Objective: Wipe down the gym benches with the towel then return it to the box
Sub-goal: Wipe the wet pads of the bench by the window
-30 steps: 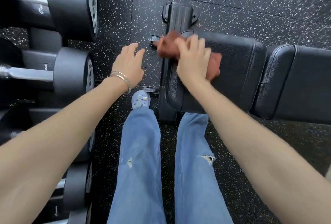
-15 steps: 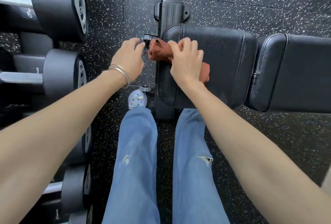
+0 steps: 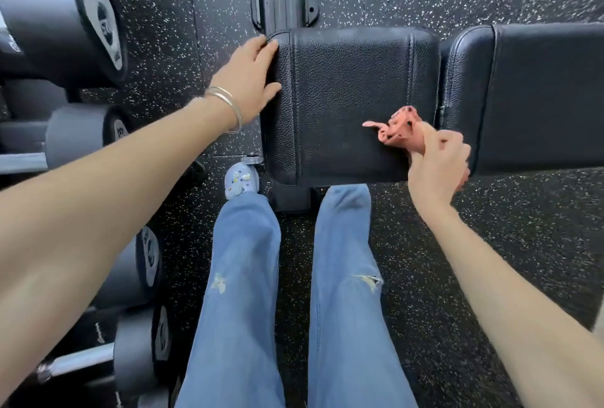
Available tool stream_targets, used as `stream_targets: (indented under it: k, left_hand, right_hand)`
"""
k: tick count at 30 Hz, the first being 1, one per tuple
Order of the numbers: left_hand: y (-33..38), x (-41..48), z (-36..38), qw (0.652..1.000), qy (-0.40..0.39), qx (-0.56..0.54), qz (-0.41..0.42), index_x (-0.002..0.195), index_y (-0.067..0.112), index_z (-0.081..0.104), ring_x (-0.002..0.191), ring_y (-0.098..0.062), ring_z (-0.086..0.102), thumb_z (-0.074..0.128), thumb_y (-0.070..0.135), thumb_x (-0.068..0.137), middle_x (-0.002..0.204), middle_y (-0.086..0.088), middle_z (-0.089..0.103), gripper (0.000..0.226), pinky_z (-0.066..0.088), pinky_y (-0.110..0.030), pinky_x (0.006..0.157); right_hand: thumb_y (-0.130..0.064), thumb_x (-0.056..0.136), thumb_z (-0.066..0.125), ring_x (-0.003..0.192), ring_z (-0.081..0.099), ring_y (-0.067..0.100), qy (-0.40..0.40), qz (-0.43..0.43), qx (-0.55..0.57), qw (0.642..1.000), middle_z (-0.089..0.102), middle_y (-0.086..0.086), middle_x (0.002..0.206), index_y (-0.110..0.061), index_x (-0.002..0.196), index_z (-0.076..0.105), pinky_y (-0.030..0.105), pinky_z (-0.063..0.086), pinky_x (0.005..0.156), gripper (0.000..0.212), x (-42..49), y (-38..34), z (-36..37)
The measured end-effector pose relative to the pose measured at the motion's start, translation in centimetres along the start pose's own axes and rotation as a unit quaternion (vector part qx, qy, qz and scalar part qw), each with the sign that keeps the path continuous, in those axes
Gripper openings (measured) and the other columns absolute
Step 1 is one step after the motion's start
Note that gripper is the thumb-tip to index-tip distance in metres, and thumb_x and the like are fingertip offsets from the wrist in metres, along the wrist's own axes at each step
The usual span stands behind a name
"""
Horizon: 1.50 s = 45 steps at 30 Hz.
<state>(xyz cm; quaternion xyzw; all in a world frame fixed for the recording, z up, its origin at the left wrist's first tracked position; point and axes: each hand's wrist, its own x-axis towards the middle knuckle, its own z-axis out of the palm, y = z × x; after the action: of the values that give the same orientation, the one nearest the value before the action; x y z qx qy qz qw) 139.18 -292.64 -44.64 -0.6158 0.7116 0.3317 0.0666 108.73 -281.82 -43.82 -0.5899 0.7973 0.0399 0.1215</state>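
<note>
A black padded gym bench runs left to right in front of me, with its seat pad (image 3: 353, 97) in the middle and a second pad (image 3: 539, 90) to the right. My right hand (image 3: 438, 162) grips a bunched reddish towel (image 3: 397, 128) at the seat pad's near right corner, close to the gap between the pads. My left hand (image 3: 248, 81) rests on the seat pad's left end, fingers spread along its edge. Bangles circle that wrist. No box is in view.
A rack of black dumbbells (image 3: 75, 15) fills the left side, close to my left arm. The bench's black foot (image 3: 282, 12) sticks out beyond the seat. My legs in blue jeans stand against the bench's near side on speckled black rubber flooring (image 3: 490, 244).
My right hand has carried the towel from the seat pad's far left end to its near right corner. My left hand moved from the air beside the bench onto the pad's left edge.
</note>
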Motion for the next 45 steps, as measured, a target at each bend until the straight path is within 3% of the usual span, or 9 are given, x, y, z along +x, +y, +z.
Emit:
stream_targets:
  k: [5,10,14,19,22,30,34,39,45]
  left_hand:
    - [2.7,0.7,1.2,0.989,0.044,-0.103,-0.093,0.15,0.008,0.014,0.144,-0.027,0.017,0.054,0.028,0.093,0.158,-0.01,0.012,0.073,0.013,-0.035,0.12]
    - [3.3,0.8,1.1,0.99,0.038,-0.078,-0.115,0.15,0.009,0.012,0.145,-0.027,0.016,0.055,0.027,0.092,0.158,-0.011,0.01,0.074,0.013,-0.035,0.12]
    - [3.4,0.8,0.5,0.994,0.024,-0.039,-0.103,0.15,0.007,0.012,0.144,-0.029,0.018,0.055,0.029,0.093,0.157,-0.012,0.011,0.075,0.016,-0.039,0.119]
    - [4.0,0.9,0.3,0.995,0.011,0.011,-0.103,0.149,0.004,0.009,0.143,-0.032,0.019,0.053,0.032,0.093,0.157,-0.013,0.01,0.076,0.021,-0.044,0.117]
    - [4.0,0.9,0.4,0.994,0.017,0.007,-0.109,0.15,0.006,0.009,0.143,-0.032,0.018,0.052,0.031,0.093,0.158,-0.012,0.009,0.075,0.022,-0.045,0.117]
    - [3.6,1.0,0.8,0.994,0.004,0.023,-0.109,0.149,0.004,0.01,0.142,-0.033,0.021,0.053,0.031,0.093,0.157,-0.013,0.01,0.075,0.025,-0.048,0.115]
    - [3.4,1.2,0.3,0.994,-0.007,0.032,-0.1,0.148,0.003,0.013,0.14,-0.034,0.024,0.055,0.033,0.092,0.156,-0.014,0.013,0.077,0.028,-0.048,0.113]
    - [3.0,1.4,-0.1,0.996,-0.017,0.027,-0.082,0.148,0.004,0.014,0.141,-0.033,0.022,0.057,0.035,0.09,0.156,-0.015,0.015,0.078,0.026,-0.047,0.115]
    - [3.0,1.1,-0.4,0.995,-0.041,0.017,-0.091,0.15,0.008,0.008,0.144,-0.028,0.018,0.056,0.037,0.09,0.158,-0.008,0.008,0.081,0.031,-0.05,0.112]
  right_hand:
    - [-0.015,0.087,0.062,0.09,0.045,0.034,0.005,0.096,0.072,0.993,0.048,0.013,0.11,-0.022,0.126,0.052,0.047,0.043,0.07,0.041,-2.5,-5.4,1.5]
    - [0.004,0.073,0.062,0.078,0.052,0.034,-0.055,-0.084,0.069,0.993,0.058,0.014,0.101,-0.023,0.119,0.06,0.039,0.041,0.059,0.053,-8.3,-13.3,2.6]
    - [0.005,0.07,0.049,0.079,0.053,0.032,-0.049,-0.202,0.0,0.978,0.058,0.011,0.098,-0.026,0.113,0.06,0.037,0.038,0.06,0.053,-4.6,-9.1,1.1]
    - [-0.013,0.084,0.059,0.094,0.045,0.035,0.012,0.073,0.037,0.997,0.048,0.012,0.109,-0.026,0.118,0.05,0.044,0.039,0.07,0.037,3.4,-0.8,-0.1]
    - [-0.019,0.089,0.059,0.095,0.044,0.033,0.019,0.146,0.077,0.986,0.046,0.013,0.111,-0.019,0.125,0.048,0.043,0.04,0.072,0.037,3.4,-2.3,0.3]
    - [0.001,0.083,0.047,0.086,0.045,0.031,-0.084,-0.121,0.054,0.988,0.051,0.014,0.11,-0.019,0.129,0.048,0.04,0.036,0.063,0.049,-3.1,-11.5,1.5]
    - [0.002,0.076,0.044,0.088,0.047,0.032,-0.062,-0.213,0.002,0.975,0.052,0.013,0.108,-0.023,0.123,0.051,0.039,0.033,0.065,0.054,0.0,-10.1,0.3]
    - [-0.019,0.088,0.054,0.101,0.046,0.035,-0.005,0.019,0.02,1.0,0.046,0.011,0.119,-0.028,0.124,0.048,0.042,0.039,0.077,0.038,11.2,-6.2,-1.6]
    - [-0.012,0.09,0.052,0.103,0.044,0.037,-0.032,0.065,0.012,0.997,0.039,0.01,0.131,-0.022,0.127,0.043,0.044,0.041,0.08,0.04,12.0,-12.0,-1.0]
